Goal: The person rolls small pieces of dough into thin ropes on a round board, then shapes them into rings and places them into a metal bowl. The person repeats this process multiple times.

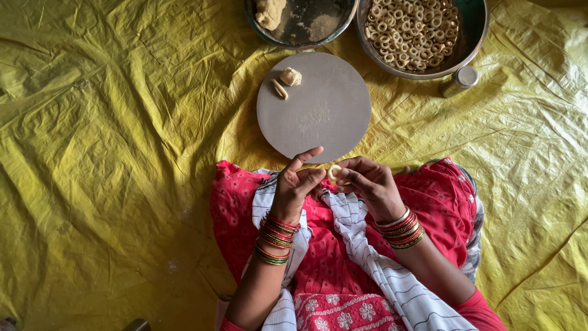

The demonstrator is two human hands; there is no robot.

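- Over the lap, just off the near edge of the round board (313, 107), a small ring of dough (334, 172) is pinched in the head view, held up in the air and not resting on the board.
- The right hand (372, 187) is curled, its fingertips (344, 175) closed on the ring from the right; the ring is seen almost face-on, its hole turned up toward the camera, so no long axis can be told.
- The left hand (295, 187) is half closed, thumb and forefinger extended toward the ring from the left; its fingertip is seen just beside the ring, but whether it touches the dough cannot be told.
- Of the two, the right hand is the nearer and has the firmer hold; the ring sits between the hands, slightly to the right of the midline.
- Away from the hands, at the far left edge of the board, a rough dough lump (291, 76) and a short dough roll (280, 89) are laid just beside each other; the roll's long axis runs slantwise, from far left to near right.
- Beyond the far right edge of the board a metal bowl (473, 37) heaped with finished dough rings (413, 27) is set, well apart from the hands and diagonally ahead to the right.
- Beyond the far left edge a second bowl (306, 27) with a larger mass of dough (269, 12) is seen.
- A small steel tumbler (460, 81) stands by the right bowl; everything is carried on a yellow sheet (110, 153).
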